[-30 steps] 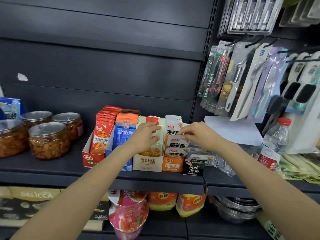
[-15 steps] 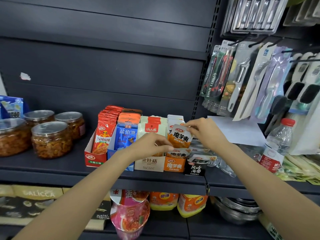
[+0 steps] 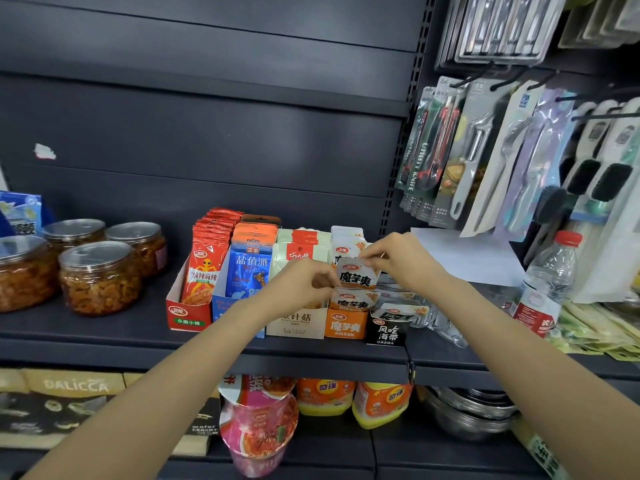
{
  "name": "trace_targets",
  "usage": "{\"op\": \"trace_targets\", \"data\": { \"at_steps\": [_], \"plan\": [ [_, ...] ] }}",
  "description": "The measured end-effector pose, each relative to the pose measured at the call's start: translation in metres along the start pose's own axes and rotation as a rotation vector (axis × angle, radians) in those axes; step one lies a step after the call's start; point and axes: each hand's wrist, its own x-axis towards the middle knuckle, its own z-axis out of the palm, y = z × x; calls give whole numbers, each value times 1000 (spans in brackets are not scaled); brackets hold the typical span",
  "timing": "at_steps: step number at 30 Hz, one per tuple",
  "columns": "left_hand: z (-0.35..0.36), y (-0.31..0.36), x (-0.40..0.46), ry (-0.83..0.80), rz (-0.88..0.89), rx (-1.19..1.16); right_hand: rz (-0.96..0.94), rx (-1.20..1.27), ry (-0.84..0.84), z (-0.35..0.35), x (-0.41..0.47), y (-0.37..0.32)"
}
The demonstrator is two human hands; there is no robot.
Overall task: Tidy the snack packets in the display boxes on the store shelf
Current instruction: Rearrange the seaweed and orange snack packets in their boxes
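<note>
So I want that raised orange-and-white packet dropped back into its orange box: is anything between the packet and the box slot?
Nothing foreign is in the way. The raised packet, pinched by the left hand and right hand, hangs right above the orange box. Only a matching packet sits at the box's front.

A dark shelf (image 3: pixel 104 341) is seen, and a row of display boxes is placed on its front part: a red box (image 3: pixel 187 315), a blue box (image 3: pixel 221 304), a cream box (image 3: pixel 298 322), an orange box (image 3: pixel 344 327) and a black box (image 3: pixel 386 332), each touching the next. Well to the left, four jars (image 3: pixel 98 277) with clear lids are placed close together. On the right, a water bottle (image 3: pixel 545 285) stands upright, and clear packets (image 3: pixel 440 322) are laid flat between it and the black box.
</note>
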Motion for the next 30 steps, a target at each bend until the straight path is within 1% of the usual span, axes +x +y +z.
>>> {"op": "trace_targets", "data": {
  "at_steps": [2, 4, 6, 9, 11, 14, 19, 24, 25, 27, 28, 30],
  "plan": [
    [1, 2, 0, 31, -5, 7, 2, -21, -97, 5, 1, -1],
    [2, 5, 0, 71, -13, 37, 4, -23, -146, 10, 1, 0],
    [3, 5, 1, 117, -27, 54, 20, 16, -148, 11, 1, 3],
    [6, 4, 2, 166, -66, 8, 22, 76, -125, 8, -1, 7],
    [7, 3, 3, 174, -73, 11, 13, 108, -170, 5, -4, 6],
    [6, 4, 4, 116, -59, 79, -3, 132, -254, 6, -10, 4],
    [5, 4, 2, 74, -33, 110, -12, 82, -206, 12, -10, 6],
    [-2, 4, 0, -35, -15, 73, -14, 91, -285, 4, -7, 7],
    [-4, 4, -2, -53, -10, 63, 4, 110, -261, 0, -6, 9],
    [-8, 3, -4, -46, -16, 56, 41, 135, -142, -6, 0, 15],
    [-11, 2, -3, -9, -20, 59, 51, 139, -84, -7, 3, 18],
    [-16, -2, 3, 114, -17, 110, 60, 127, -8, -2, 11, 23]
  ]
}}
